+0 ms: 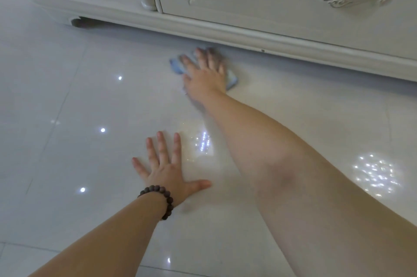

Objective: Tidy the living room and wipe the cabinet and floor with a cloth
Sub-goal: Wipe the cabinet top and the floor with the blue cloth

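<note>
A: What is closest?
B: The left hand [168,171], flat on the shiny floor [67,118], fingers spread wide, holding nothing.

A: Where is the cloth [178,65]?
B: Under the right hand [206,73]. Straight fingers press it down, right beside the cabinet [248,35] bottom edge. Lots of bare floor lies to the left.

Right hand [206,73] presses cloth [177,65] on floor [79,96].
</note>
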`<state>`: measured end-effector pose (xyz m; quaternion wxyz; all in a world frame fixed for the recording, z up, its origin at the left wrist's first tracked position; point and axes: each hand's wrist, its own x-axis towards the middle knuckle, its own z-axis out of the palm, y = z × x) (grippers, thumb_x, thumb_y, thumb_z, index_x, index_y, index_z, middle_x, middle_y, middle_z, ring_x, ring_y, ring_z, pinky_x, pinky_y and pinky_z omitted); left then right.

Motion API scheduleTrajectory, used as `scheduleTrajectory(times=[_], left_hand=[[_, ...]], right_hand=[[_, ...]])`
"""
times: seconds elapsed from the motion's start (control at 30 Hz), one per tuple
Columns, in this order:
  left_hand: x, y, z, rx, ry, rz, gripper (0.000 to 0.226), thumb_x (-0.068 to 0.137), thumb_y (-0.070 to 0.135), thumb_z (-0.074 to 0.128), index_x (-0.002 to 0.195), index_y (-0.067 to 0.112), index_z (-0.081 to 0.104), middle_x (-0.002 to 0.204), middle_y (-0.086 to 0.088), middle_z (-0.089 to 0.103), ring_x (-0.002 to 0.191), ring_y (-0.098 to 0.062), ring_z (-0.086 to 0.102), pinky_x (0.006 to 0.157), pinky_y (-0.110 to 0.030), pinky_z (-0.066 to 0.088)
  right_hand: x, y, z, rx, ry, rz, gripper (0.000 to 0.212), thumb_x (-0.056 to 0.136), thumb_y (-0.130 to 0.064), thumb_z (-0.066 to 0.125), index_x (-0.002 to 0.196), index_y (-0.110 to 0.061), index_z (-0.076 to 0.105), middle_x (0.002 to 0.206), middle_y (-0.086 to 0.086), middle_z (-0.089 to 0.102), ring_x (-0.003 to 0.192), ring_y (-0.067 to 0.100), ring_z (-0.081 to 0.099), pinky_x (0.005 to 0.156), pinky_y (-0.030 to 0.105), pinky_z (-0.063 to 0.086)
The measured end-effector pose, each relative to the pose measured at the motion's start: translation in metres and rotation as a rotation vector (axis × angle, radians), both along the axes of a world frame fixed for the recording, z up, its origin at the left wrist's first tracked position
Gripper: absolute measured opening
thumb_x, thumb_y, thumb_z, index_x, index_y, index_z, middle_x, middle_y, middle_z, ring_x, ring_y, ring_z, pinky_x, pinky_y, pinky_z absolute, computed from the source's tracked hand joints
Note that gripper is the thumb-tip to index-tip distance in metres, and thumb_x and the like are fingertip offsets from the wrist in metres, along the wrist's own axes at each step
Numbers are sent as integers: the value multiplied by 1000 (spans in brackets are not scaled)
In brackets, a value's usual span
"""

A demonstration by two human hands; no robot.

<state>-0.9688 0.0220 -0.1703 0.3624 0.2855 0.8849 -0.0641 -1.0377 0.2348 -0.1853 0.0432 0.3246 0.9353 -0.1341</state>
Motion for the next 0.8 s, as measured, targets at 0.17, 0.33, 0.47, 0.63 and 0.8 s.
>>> scheduleTrajectory(times=[0.17,0.33,0.47,0.63,0.8], left_hand=[[1,1,5,-15,-21,-14,133,53,97,38,125,33,-53,135,-5,-58,131,-32,-46,108,-68,-13],[-1,-1,6,-4,-25,-12,132,55,97,38,125,32,-53,134,-6,-59,129,-33,-48,107,-68,-14],[1,-2,6,7,-21,-17,133,52,99,36,126,33,-52,136,-5,-58,129,-32,-48,107,-68,-16],[1,-2,6,0,-28,-12,133,55,97,39,129,32,-50,133,-4,-59,129,-32,-48,107,-68,-16],[0,-4,7,23,-37,-18,135,53,98,38,135,30,-44,140,-6,-53,132,-32,-45,108,-68,-14]], right_hand=[[115,46,-6,73,3,-82,51,98,-50,24,148,-45,14,160,-9,6,147,17,5,116,43,11],[251,78,-1,89,-35,-738,54,98,-50,24,150,-36,18,160,2,8,146,27,8,114,49,14],[185,41,-1,20,-43,-899,55,98,-43,32,151,-36,16,161,1,1,147,27,0,115,50,8],[64,-61,-3,-7,13,-110,54,98,-44,30,150,-39,15,161,-4,-1,147,24,-6,117,47,2],[151,-30,-6,45,-8,-95,53,97,-48,28,148,-42,19,160,-7,8,147,19,5,116,43,11]])
